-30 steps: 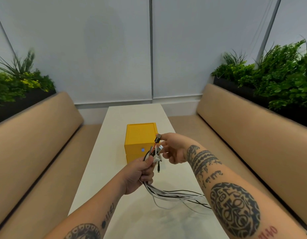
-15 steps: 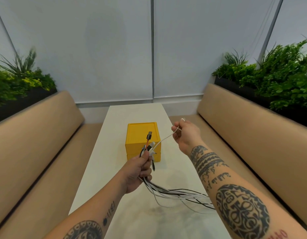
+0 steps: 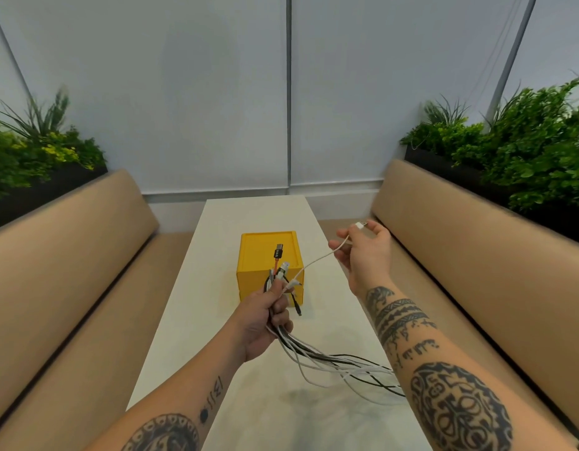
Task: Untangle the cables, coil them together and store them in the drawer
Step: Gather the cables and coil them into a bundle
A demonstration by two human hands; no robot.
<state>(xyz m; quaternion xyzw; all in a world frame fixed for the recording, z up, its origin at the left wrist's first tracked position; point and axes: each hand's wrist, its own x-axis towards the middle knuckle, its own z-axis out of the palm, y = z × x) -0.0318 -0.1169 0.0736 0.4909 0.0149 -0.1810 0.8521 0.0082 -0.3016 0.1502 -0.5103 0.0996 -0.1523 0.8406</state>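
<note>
My left hand (image 3: 265, 317) grips a bundle of black and white cables (image 3: 317, 356) above the white table (image 3: 223, 320). Several plug ends stick up from its fist, one on an orange cord. The loose lengths trail down to the right and pass behind my right forearm. My right hand (image 3: 366, 252) is raised to the right and pinches the plug end of a white cable (image 3: 314, 262). That cable runs taut back to the bundle. The yellow drawer box (image 3: 268, 255) stands on the table just behind my left hand, its drawer closed.
Tan padded benches (image 3: 80, 255) run along both sides of the narrow table. Dark planters with green plants (image 3: 522, 151) sit behind the backrests. A pale wall closes the far end.
My right hand has moved from beside the plug ends up and to the right, drawing one white cable out of the bundle. My left hand has kept its grip and place.
</note>
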